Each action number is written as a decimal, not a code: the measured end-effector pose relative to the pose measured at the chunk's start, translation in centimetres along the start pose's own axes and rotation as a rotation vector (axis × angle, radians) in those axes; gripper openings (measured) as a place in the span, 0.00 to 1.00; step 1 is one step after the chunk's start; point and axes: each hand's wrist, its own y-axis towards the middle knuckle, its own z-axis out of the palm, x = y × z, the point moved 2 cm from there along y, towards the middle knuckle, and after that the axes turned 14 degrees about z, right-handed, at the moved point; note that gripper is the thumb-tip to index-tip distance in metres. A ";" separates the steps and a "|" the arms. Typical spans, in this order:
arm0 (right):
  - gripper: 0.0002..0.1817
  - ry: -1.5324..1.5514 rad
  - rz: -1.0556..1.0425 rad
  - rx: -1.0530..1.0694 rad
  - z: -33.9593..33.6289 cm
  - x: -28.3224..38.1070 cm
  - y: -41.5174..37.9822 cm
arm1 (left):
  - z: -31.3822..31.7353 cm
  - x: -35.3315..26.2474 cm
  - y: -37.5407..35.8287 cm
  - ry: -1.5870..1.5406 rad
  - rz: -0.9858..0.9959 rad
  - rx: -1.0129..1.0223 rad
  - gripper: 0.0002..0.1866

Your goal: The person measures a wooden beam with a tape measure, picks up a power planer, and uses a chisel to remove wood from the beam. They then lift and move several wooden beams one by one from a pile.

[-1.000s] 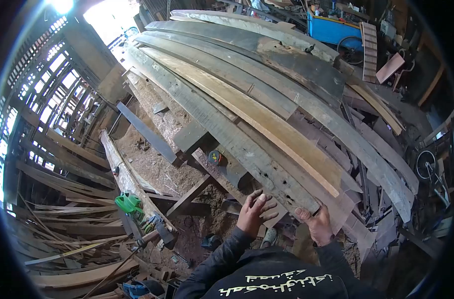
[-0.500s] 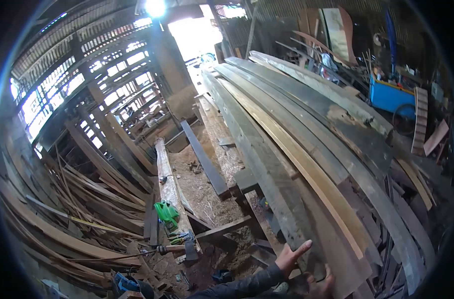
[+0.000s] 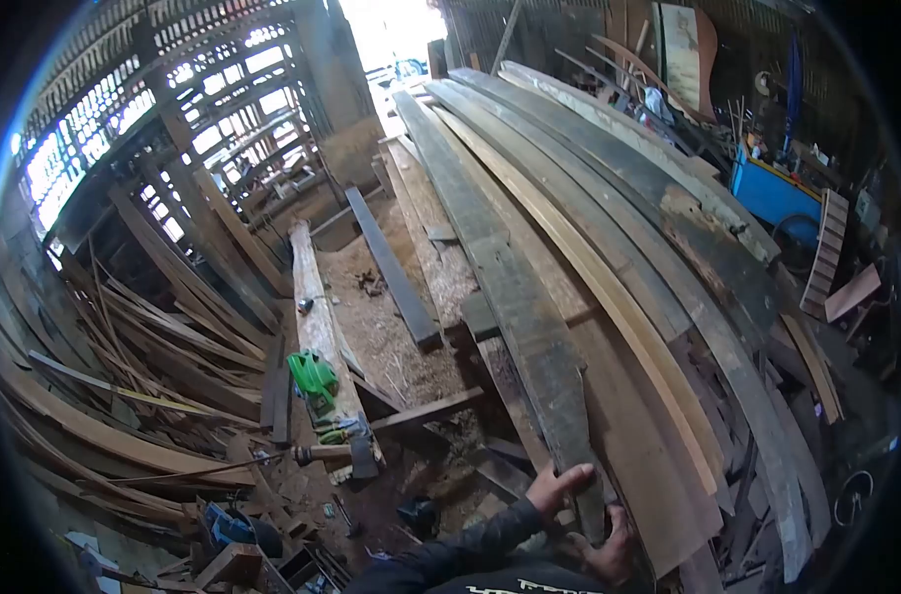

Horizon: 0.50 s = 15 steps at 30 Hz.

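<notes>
A long, dark grey weathered plank (image 3: pixel 515 297) runs from the far doorway side down to my body, narrowing at its near end. My left hand (image 3: pixel 559 491) grips the left edge of that end, thumb across the top face. On the opposite edge, closer to me, my right hand (image 3: pixel 614 546) is closed around the wood, thumb up. The undersides of both grips are hidden. Just right of this plank lie a wide brown board (image 3: pixel 648 445) and a paler, yellowish plank (image 3: pixel 609 297).
More long planks (image 3: pixel 658 287) are stacked to the right. On a pale beam (image 3: pixel 322 327) at left sit a green tool (image 3: pixel 312 376) and a hammer-like tool (image 3: pixel 361 457). Loose timber strips (image 3: pixel 163 346) crowd the left side. A blue cart (image 3: pixel 782 193) stands at back right.
My hands have closed more firmly on the plank's near end, the right thumb now lying against the edge. The plank has shifted slightly and turned. My view has tilted downward.
</notes>
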 end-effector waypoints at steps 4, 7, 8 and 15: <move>0.56 0.063 0.100 0.217 -1.4 -2.8 1.0 | -0.3 0.3 0.2 0.034 0.013 0.004 0.33; 0.62 0.256 0.264 0.328 -3.0 -1.4 0.3 | 0.8 -1.2 -0.4 -0.032 -0.065 -0.039 0.32; 0.62 0.361 0.306 0.351 -2.9 -1.6 0.5 | 0.4 -0.7 -0.3 -0.022 -0.046 -0.030 0.33; 0.57 0.575 0.335 0.386 -1.6 -2.7 0.5 | -0.2 0.4 0.0 -0.045 -0.030 -0.046 0.27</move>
